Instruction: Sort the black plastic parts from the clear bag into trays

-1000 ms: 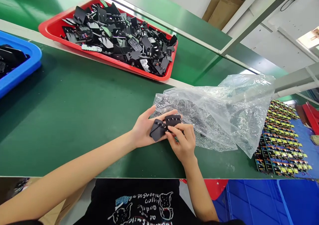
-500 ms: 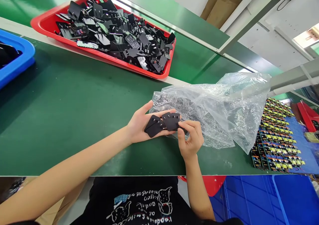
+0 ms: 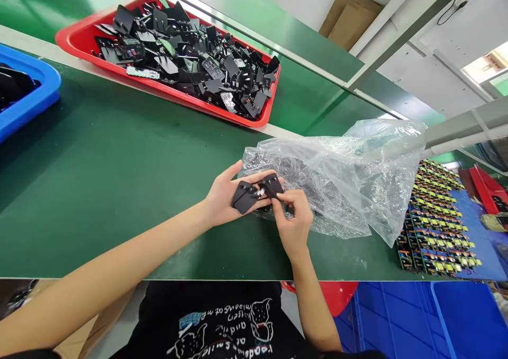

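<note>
My left hand (image 3: 221, 200) lies palm up, fingers stretched toward the right, and carries several small black plates (image 3: 243, 201) with rounded corners and short metal pins. Between the thumb and fingers of my right hand (image 3: 294, 221) is the edge of another such black plate (image 3: 272, 185), tilted above my left fingers. A clear plastic bag (image 3: 337, 173) lies crumpled on the green table just behind both hands. Part of the plates under my right fingers is hidden.
A red tray (image 3: 174, 95) heaped with black plates and parts stands at the back left. A blue bin (image 3: 50, 86) is at the left edge. Rows of circuit boards (image 3: 436, 226) stand at the right. The table's front edge runs before me.
My right hand has shifted slightly left and pinches a plate that is now lifted and tilted. The plates on my left palm have moved apart, with a bright gap between them.
</note>
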A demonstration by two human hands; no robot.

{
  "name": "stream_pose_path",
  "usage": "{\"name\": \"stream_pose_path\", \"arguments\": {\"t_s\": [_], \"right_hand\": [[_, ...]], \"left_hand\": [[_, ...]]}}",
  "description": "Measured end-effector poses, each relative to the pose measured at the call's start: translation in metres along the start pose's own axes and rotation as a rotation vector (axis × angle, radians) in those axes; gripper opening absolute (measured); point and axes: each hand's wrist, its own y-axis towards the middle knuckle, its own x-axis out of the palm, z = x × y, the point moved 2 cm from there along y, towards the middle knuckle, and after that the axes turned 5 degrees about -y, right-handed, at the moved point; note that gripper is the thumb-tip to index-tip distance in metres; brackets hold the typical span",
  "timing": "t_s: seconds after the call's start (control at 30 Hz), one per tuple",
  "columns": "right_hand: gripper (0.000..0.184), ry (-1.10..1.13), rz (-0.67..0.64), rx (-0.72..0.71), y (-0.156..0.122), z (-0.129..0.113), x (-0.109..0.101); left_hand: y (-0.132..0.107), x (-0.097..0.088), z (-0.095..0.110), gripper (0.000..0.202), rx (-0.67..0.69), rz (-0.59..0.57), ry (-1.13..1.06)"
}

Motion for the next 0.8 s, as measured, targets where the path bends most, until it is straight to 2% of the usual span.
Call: {"name": "stream_pose_path", "arguments": {"t_s": [0.07, 0.13, 0.23, 0.33, 0.4, 0.5, 0.53, 0.63, 0.7, 0.77, 0.8], "right_hand": [[0.003, 0.139, -0.013, 0.091, -0.002, 0.003, -0.001], [0.002, 0.226, 0.045, 0.117, -0.002, 0.002, -0.006], [0.002, 0.255, 0.262, -0.038, 0.011, -0.015, -0.022], [0.004, 0.259, 0.531, -0.345, 0.047, -0.050, -0.043], [0.005, 0.265, 0.789, -0.526, 0.082, -0.077, -0.054], [0.005, 0.228, 1.089, -0.573, 0.142, -0.108, -0.055], [0.005, 0.167, 1.038, -0.583, 0.162, -0.117, -0.051], [0.020, -0.019, 0.565, -0.538, 0.205, -0.134, -0.028], [0.026, -0.055, 0.385, -0.501, 0.207, -0.137, -0.017], [0.023, -0.059, 0.307, -0.504, 0.193, -0.133, -0.015], [0.020, -0.063, 0.229, -0.519, 0.183, -0.128, -0.014]], "left_hand": [[0.000, 0.001, -0.001, 0.069, 0.018, 0.011, -0.036], [0.001, 0.000, -0.002, 0.067, 0.021, 0.008, -0.075], [0.000, -0.001, -0.003, 0.067, 0.026, 0.012, -0.129], [-0.002, -0.002, -0.004, 0.065, 0.038, 0.021, -0.158], [-0.003, -0.002, -0.004, 0.065, 0.046, 0.001, -0.170], [-0.006, -0.002, -0.002, 0.064, 0.060, -0.015, -0.155], [-0.007, -0.003, -0.001, 0.064, 0.068, -0.012, -0.143], [-0.007, -0.004, 0.002, 0.063, 0.089, 0.007, -0.128], [-0.006, -0.005, 0.002, 0.062, 0.097, 0.019, -0.132], [-0.005, -0.006, 0.002, 0.061, 0.100, 0.019, -0.138], [-0.005, -0.006, 0.002, 0.061, 0.098, 0.008, -0.141]]}}
